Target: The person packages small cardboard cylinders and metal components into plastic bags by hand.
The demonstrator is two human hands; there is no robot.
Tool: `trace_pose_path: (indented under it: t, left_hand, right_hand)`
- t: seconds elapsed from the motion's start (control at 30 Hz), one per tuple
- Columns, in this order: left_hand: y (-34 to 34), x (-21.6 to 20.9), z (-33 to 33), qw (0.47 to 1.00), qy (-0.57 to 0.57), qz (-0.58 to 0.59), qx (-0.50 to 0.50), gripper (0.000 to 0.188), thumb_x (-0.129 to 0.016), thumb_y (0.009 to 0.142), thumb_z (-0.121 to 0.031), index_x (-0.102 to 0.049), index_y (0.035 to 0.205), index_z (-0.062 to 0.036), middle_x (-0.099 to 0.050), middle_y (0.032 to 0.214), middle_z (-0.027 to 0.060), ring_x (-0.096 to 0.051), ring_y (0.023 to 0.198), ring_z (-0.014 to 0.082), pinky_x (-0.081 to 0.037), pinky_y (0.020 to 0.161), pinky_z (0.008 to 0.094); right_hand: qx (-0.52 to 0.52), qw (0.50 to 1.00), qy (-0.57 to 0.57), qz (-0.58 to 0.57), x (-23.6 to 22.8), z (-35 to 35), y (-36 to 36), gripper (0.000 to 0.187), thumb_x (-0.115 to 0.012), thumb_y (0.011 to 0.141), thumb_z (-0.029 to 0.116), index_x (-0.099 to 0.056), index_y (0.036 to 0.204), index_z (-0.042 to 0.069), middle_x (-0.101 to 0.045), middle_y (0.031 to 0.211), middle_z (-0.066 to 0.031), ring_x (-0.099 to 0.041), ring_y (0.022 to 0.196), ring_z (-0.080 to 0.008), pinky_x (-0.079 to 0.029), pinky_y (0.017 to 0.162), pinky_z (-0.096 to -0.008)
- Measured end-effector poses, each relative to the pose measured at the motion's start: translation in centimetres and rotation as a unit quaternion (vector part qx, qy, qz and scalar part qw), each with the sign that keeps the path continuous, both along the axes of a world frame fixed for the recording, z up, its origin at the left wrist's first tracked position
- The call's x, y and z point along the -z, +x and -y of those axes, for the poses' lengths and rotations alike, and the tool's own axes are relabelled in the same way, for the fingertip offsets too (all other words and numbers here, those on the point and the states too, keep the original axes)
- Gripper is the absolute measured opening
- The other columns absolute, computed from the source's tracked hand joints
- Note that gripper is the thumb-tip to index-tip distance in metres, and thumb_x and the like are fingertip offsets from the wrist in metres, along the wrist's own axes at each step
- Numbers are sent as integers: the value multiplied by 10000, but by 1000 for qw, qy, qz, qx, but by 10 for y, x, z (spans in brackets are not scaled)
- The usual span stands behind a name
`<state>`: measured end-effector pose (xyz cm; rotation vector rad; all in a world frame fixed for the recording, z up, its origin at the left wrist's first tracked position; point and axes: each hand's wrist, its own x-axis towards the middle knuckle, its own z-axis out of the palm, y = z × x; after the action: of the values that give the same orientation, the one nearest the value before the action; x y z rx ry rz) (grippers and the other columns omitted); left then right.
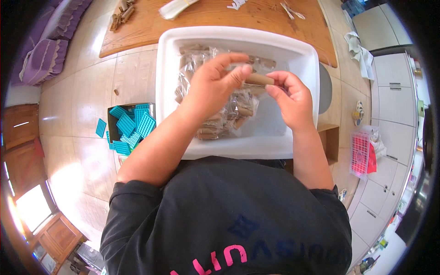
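A short brown cardboard tube (260,79) lies level above a white plastic tub (305,55). My right hand (293,97) pinches its right end between thumb and fingers. At the tube's left end is my left hand (215,82), slightly blurred, its thumb and fingers apart with a gap between them. Whether the left thumb touches the tube I cannot tell. Beneath both hands, the tub holds many clear plastic bags (245,103) with similar brown tubes inside, heaped toward its left and middle.
Beyond the tub stands a wooden table (142,27) with loose brown tubes (121,14) and a stack of clear plastic sleeves (176,7). Left of the tub, a box (110,112) overflows with teal plastic grids (126,124). A pink and white basket (360,153) sits at right.
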<state>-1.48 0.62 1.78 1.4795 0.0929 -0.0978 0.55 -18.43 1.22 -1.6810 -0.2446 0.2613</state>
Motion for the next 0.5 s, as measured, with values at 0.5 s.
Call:
trace_pose_path:
  t: [0.5]
  left_hand:
    - [141,9,-145,791,576,-114,-174,489,-608,715,-527,-628,963,-105,-629,976,83,-585,959,219,-455,788,345]
  right_hand:
    - [-12,998,58,12,-1,-1,-1,200,-613,807,19,-564,999,4,-563,856,-4,-512,777,-70,-433,720,-203]
